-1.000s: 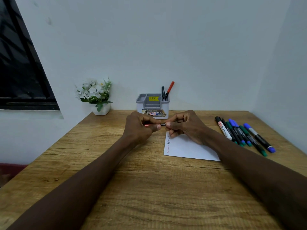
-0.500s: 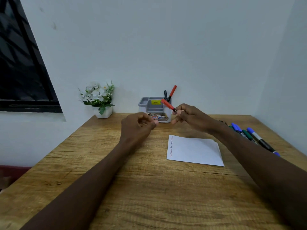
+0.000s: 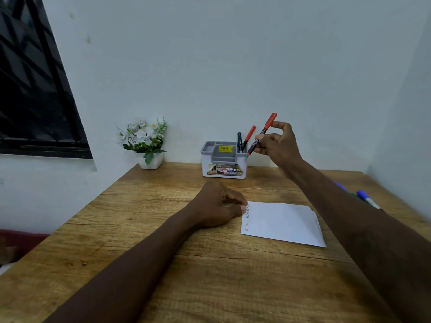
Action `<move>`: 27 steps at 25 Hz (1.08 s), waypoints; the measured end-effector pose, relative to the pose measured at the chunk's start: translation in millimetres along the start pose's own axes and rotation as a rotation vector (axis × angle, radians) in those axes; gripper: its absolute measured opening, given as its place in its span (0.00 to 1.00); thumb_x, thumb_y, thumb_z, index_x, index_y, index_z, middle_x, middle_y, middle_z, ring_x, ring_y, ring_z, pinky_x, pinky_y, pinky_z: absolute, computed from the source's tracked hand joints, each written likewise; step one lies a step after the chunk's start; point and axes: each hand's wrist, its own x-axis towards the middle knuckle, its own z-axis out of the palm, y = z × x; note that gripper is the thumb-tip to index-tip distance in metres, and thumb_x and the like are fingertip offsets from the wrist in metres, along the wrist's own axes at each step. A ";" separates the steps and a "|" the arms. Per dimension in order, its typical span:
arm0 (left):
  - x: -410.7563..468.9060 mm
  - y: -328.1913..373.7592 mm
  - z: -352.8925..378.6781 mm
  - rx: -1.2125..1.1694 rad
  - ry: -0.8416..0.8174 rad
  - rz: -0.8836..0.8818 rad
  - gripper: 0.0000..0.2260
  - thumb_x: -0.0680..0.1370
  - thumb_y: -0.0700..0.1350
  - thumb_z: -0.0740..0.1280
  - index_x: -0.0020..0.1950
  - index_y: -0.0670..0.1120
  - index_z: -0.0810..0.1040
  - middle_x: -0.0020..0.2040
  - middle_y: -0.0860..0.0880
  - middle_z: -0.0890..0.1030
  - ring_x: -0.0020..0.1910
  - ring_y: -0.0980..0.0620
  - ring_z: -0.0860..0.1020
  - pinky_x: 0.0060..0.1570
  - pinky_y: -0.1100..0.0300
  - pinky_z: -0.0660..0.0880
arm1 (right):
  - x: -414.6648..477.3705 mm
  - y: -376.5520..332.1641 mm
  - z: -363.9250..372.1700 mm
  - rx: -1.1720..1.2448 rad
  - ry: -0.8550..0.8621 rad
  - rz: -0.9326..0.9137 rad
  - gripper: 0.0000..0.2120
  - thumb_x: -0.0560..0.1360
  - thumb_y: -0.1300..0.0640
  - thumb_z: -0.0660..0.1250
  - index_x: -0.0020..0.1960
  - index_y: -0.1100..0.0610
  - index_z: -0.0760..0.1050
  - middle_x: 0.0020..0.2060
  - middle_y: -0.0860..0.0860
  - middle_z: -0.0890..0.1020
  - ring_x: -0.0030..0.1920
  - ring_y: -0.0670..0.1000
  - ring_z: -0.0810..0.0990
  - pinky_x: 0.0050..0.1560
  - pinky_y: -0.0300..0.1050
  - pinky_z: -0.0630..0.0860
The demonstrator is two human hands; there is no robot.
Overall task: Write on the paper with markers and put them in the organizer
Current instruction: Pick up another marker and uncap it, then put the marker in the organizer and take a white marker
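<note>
Just right of the organizer [image 3: 224, 159], my right hand [image 3: 277, 145] pinches the marker [image 3: 261, 134] mid-barrel, cap up. It looks light, stiff and smooth, so mid-barrel suits. My left hand [image 3: 217, 206] rests loosely curled by the paper [image 3: 282, 222].

A red-capped marker [image 3: 261, 134] tilts just beside the organizer [image 3: 224, 160].

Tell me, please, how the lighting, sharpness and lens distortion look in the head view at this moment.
Head view: soft, even light, no glare, a faint shadow on the table under the left forearm; head view: wide-angle bending tilts the window frame at the left edge; head view: the red marker in the right hand is fairly sharp, the writing on the paper too small to read.
</note>
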 end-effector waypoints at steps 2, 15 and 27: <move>-0.2 2.1 0.2 -0.016 -0.010 -0.001 0.12 0.76 0.50 0.75 0.57 0.50 0.86 0.56 0.56 0.86 0.55 0.66 0.81 0.53 0.73 0.76 | 7.7 1.1 6.5 -0.036 0.078 -0.044 0.24 0.80 0.63 0.71 0.70 0.54 0.63 0.52 0.58 0.84 0.47 0.54 0.88 0.48 0.48 0.86; -1.1 1.0 0.2 -0.005 -0.007 0.005 0.14 0.73 0.54 0.77 0.57 0.51 0.87 0.58 0.57 0.85 0.57 0.65 0.80 0.58 0.71 0.74 | 38.1 23.8 36.2 -0.571 0.084 -0.023 0.17 0.67 0.48 0.83 0.51 0.54 0.85 0.50 0.52 0.87 0.48 0.53 0.86 0.51 0.58 0.85; 0.8 0.9 3.8 0.021 -0.015 -0.023 0.14 0.73 0.54 0.77 0.57 0.53 0.86 0.58 0.59 0.85 0.57 0.66 0.79 0.55 0.75 0.72 | 0.3 9.1 8.1 -0.511 0.129 -0.021 0.07 0.72 0.59 0.77 0.38 0.51 0.83 0.39 0.52 0.87 0.35 0.49 0.86 0.35 0.47 0.85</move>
